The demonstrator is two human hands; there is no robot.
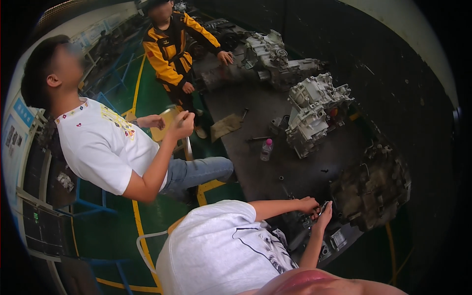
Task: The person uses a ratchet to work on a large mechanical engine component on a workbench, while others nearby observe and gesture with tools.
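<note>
My left hand [309, 205] reaches over the near end of the dark workbench [268, 179], its fingers curled and closed. What they pinch, if anything, is too small to make out. Close against it, my right hand [324, 216] holds a small dark elongated object [323, 207], seen only in part between the two hands. A large, grimy metal casing [368, 191] lies just right of my hands. Below them, small metal parts [338, 240] rest near the bench's corner.
Two silvery gearbox housings [314, 110] [268, 54] stand farther along the bench. Nearer are a pink-capped bottle [266, 149] and a brown cloth [225, 127]. A person in a white T-shirt [98, 145] stands left, hands raised; another in a yellow-black jacket [169, 49] touches the far bench.
</note>
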